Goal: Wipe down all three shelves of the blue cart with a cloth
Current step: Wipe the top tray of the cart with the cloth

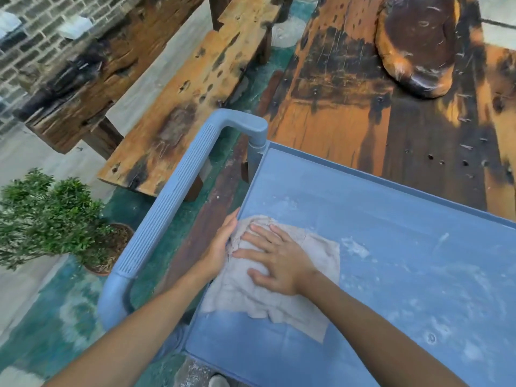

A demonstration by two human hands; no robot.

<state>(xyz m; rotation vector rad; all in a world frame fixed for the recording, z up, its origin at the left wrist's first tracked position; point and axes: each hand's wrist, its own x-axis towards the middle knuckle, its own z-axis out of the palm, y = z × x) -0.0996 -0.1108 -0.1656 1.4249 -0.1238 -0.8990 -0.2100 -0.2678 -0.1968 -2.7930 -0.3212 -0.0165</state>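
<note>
The blue cart's top shelf (pixel 391 224) fills the lower right of the head view, streaked with white dust. A beige cloth (pixel 251 300) lies spread near the shelf's left edge. My right hand (pixel 276 261) presses flat on the cloth with fingers apart. At the shelf's left rim my left hand (pixel 220 244) grips the cloth's bunched edge. The cart's ribbed blue handle (pixel 170 196) arcs along the left side. The lower shelves are hidden under the top one.
A weathered wooden table (pixel 418 113) with a large wooden lump (pixel 416 46) on it borders the cart's far side. Wooden benches (pixel 181 88) stand to the upper left by a brick wall. A potted shrub (pixel 50 216) sits on the floor at left.
</note>
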